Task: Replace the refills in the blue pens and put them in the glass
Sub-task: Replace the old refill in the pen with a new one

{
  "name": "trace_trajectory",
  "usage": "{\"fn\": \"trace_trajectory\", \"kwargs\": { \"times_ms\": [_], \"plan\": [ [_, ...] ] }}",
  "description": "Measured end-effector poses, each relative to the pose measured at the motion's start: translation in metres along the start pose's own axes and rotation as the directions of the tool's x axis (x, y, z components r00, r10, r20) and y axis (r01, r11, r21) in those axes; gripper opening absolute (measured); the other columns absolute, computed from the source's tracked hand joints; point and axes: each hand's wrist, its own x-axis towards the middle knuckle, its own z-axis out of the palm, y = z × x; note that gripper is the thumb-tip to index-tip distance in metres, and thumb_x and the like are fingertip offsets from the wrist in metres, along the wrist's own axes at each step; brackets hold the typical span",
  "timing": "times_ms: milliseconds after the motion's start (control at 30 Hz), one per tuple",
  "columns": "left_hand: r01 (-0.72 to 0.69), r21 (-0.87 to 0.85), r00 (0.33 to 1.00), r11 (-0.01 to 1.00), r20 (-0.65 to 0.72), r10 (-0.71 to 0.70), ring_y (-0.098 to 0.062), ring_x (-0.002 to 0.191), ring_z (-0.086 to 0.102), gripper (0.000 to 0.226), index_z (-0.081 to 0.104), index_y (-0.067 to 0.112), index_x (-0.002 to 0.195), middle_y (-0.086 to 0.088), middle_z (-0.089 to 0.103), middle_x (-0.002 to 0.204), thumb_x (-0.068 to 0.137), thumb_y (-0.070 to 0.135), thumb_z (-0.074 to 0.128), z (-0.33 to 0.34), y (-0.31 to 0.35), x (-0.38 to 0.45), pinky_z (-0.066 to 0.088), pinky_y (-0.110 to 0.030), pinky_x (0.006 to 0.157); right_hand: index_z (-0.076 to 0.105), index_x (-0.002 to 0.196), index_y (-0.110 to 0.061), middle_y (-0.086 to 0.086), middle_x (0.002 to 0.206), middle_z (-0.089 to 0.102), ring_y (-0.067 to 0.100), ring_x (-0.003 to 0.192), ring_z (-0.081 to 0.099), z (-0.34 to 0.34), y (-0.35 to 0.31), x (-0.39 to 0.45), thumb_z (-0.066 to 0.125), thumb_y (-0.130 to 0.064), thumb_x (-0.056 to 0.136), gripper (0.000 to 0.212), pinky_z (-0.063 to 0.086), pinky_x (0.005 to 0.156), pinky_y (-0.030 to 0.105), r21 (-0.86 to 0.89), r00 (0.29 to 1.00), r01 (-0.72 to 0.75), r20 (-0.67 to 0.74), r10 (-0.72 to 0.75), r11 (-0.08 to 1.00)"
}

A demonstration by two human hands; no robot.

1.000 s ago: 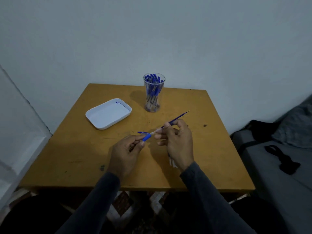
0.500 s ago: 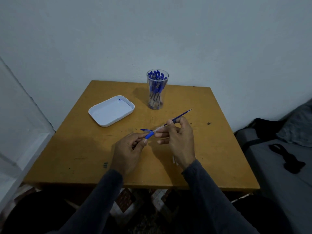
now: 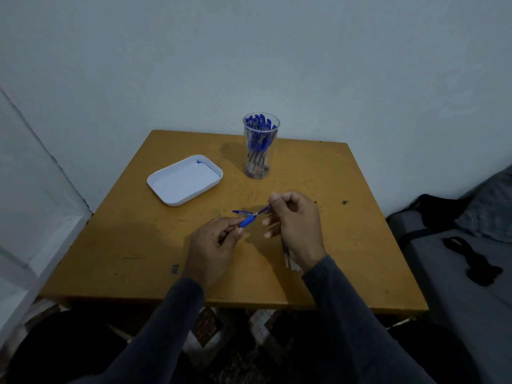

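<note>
My left hand [image 3: 214, 245] pinches a blue pen [image 3: 247, 220] by its blue grip section, the barrel hidden in the fist. My right hand [image 3: 293, 221] pinches the blue refill [image 3: 264, 210] that sticks out of the pen's front end; most of the refill sits inside the pen. A blue pen cap [image 3: 241, 212] lies on the table just behind the pen. Several white refills [image 3: 289, 260] lie under my right wrist, partly hidden. A clear glass [image 3: 260, 146] holding several blue pens stands at the back of the table.
A white shallow tray [image 3: 185, 180] with a small blue mark lies at the back left of the yellow wooden table [image 3: 138, 245]. A wall stands behind it. A grey bed with dark cloth and a black strap [image 3: 471, 261] lies to the right.
The refill, which stuck far out past my right fingers, has gone much deeper into the pen. My right hand has moved closer to my left hand. The camera has tilted slightly.
</note>
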Motion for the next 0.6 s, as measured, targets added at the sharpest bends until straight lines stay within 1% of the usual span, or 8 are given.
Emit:
{"fn": "trace_trajectory", "kwargs": {
  "times_ms": [67,133,233,300,367,433,500,600],
  "plan": [
    [-0.008,-0.010,1.000,1.000,-0.004,0.008,-0.013,0.084,0.066,0.021,0.073,0.020,0.116,0.010,0.070,0.096,0.096,0.018,0.066,0.000,-0.001,0.000,0.058,-0.038,0.075,0.069,0.099,-0.002,0.011,0.082,0.071,0.019,0.060,0.064,0.001,0.001,0.000,0.066,-0.022,0.099,0.020,0.052,0.044,0.031,-0.069,0.997,-0.022,0.076,0.028,0.997],
    [0.000,-0.037,1.000,0.999,-0.026,-0.001,-0.014,0.084,0.066,0.021,0.073,0.021,0.116,0.010,0.071,0.096,0.096,0.018,0.066,0.000,-0.001,0.000,0.058,-0.039,0.075,0.069,0.112,-0.005,0.010,0.089,0.074,0.018,0.060,0.064,0.003,0.000,-0.001,0.069,-0.032,0.097,0.031,0.050,0.042,0.029,-0.078,0.988,-0.074,0.128,0.084,0.994],
    [0.055,-0.085,0.990,0.995,-0.124,-0.065,-0.012,0.085,0.067,0.022,0.071,0.027,0.116,0.008,0.072,0.097,0.097,0.018,0.065,-0.001,0.000,0.000,0.059,-0.038,0.079,0.067,0.108,-0.014,0.010,0.094,0.073,0.018,0.062,0.064,0.006,0.001,0.000,0.056,-0.042,0.103,0.031,0.052,0.044,0.031,-0.094,0.996,-0.085,0.000,0.085,0.992],
    [0.076,-0.102,0.974,0.992,-0.203,-0.096,-0.014,0.086,0.068,0.023,0.070,0.021,0.119,0.003,0.073,0.097,0.097,0.019,0.064,-0.002,-0.001,0.001,0.060,-0.039,0.079,0.067,0.102,-0.018,0.008,0.093,0.071,0.015,0.067,0.066,0.008,0.005,0.002,0.053,-0.034,0.105,0.021,0.057,0.051,0.032,-0.287,0.997,-0.060,-0.062,0.044,0.956],
    [0.085,-0.113,0.961,0.990,-0.252,-0.111,-0.016,0.085,0.069,0.027,0.070,0.013,0.123,0.000,0.073,0.096,0.098,0.020,0.062,-0.003,-0.002,0.001,0.061,-0.040,0.078,0.070,0.103,-0.020,0.000,0.098,0.069,0.011,0.082,0.066,0.012,0.011,0.005,0.058,-0.024,0.103,0.013,0.060,0.068,0.033,-0.581,0.999,0.028,0.035,-0.010,0.814],
    [0.093,-0.110,0.959,0.990,-0.257,-0.119,-0.016,0.086,0.070,0.028,0.069,0.013,0.124,0.001,0.073,0.096,0.098,0.021,0.062,-0.003,-0.003,0.002,0.061,-0.042,0.077,0.071,0.114,-0.019,-0.002,0.108,0.068,0.009,0.092,0.060,0.021,0.015,0.007,0.059,-0.022,0.102,0.017,0.052,0.078,0.025,-0.751,0.988,0.119,0.157,0.002,0.649],
    [0.105,-0.112,0.961,0.988,-0.243,-0.130,-0.015,0.090,0.070,0.028,0.069,0.015,0.124,0.002,0.073,0.099,0.098,0.021,0.062,-0.003,-0.003,0.001,0.062,-0.043,0.078,0.068,0.123,-0.016,0.002,0.115,0.065,0.010,0.095,0.055,0.031,0.018,0.010,0.062,-0.026,0.101,0.026,0.045,0.079,0.022,-0.818,0.978,0.178,0.209,-0.006,0.547],
    [0.111,-0.108,0.965,0.988,-0.227,-0.133,-0.014,0.093,0.070,0.028,0.070,0.017,0.124,0.004,0.073,0.101,0.097,0.022,0.063,-0.003,-0.003,0.001,0.062,-0.043,0.078,0.068,0.120,-0.013,0.004,0.111,0.059,0.015,0.093,0.052,0.040,0.024,0.014,0.064,-0.030,0.099,0.027,0.041,0.077,0.026,-0.849,0.971,0.230,0.232,-0.056,0.477]
  ]
}}
